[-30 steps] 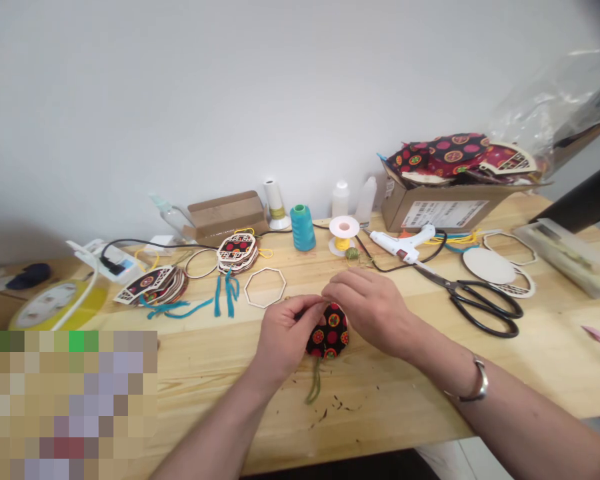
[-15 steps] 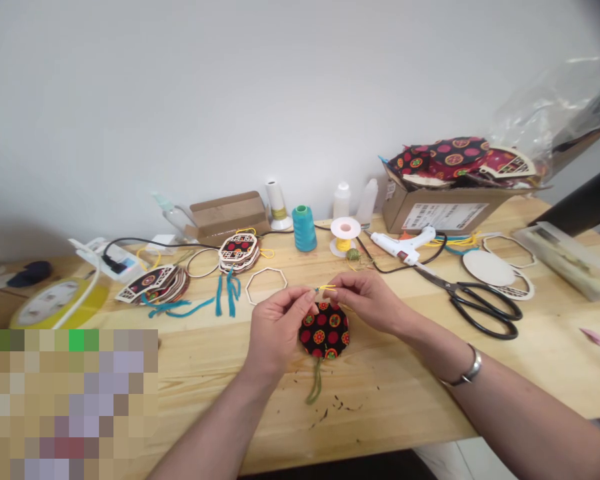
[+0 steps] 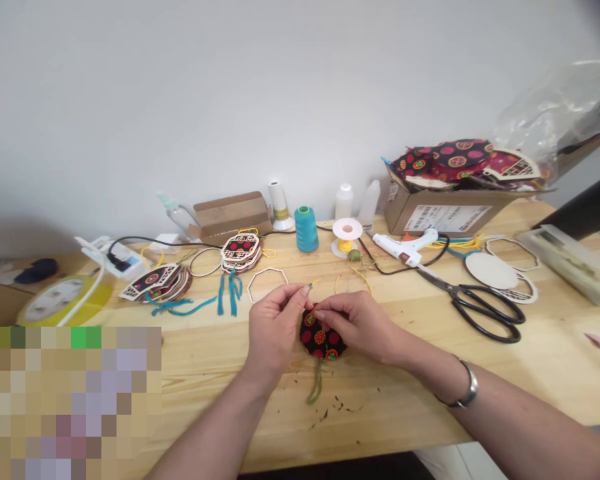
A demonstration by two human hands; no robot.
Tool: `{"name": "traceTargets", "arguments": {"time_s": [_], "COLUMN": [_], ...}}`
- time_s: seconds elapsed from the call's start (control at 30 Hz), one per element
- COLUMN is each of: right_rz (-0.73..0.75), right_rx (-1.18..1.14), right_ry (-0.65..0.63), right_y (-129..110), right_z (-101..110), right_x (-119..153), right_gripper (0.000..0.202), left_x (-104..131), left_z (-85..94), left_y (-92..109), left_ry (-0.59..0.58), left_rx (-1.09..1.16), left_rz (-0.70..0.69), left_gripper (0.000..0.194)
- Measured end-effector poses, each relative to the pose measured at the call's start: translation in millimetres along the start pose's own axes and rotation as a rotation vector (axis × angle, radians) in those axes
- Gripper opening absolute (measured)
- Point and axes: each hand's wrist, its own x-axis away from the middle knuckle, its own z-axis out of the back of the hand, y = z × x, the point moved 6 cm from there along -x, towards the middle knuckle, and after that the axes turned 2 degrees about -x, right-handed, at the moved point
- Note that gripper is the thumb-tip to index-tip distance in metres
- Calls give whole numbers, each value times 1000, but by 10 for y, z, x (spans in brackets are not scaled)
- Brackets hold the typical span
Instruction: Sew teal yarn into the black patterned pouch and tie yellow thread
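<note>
My left hand (image 3: 279, 321) is closed in a pinch, thumb against forefinger, on a thin yellow cord (image 3: 315, 283) whose short end sticks out past the fingertips. A tiny bluish bit shows at that pinch. Just below, a round black fabric piece (image 3: 320, 338) with red dots and flowers lies on the table, a green cord loop (image 3: 315, 387) hanging from its near edge. My right hand (image 3: 363, 325) reaches over its upper right part, fingertips pinched together close to the left thumb. What sits between those right fingertips is too small to make out.
Black-handled scissors (image 3: 487, 310) and a white glue gun (image 3: 405, 248) lie to the right. Behind stand a teal thread cone (image 3: 307, 230) and a yellow cord spool (image 3: 347, 230). A cardboard box (image 3: 440, 210) holds fabric pieces. Stacked ornaments (image 3: 241, 250) and blue strands (image 3: 221, 295) lie left.
My right hand has moved down and left from the yellow cord's end to the top of the fabric piece. My left hand keeps its pinch in nearly the same place.
</note>
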Motion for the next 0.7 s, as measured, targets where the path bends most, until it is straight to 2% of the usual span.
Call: {"name": "traceTargets", "arguments": {"time_s": [0.2,0.4,0.7], "right_rz": [265,468,495], "right_rx": [542,834,1000], "right_ry": [75,131,155], "right_y": [-135,-206,-278], "right_z": [-38,-78,-83], "right_x": [79,155,197], "right_gripper": [19,19,17], "left_x": [20,16,14], "left_z": [11,14,1], "left_y": [59,67,62], "left_ry": [31,43,50], "left_rx": [-130,-165,-159], "left_rz": [-23,-58,-47], "left_gripper": [12,13,13]}}
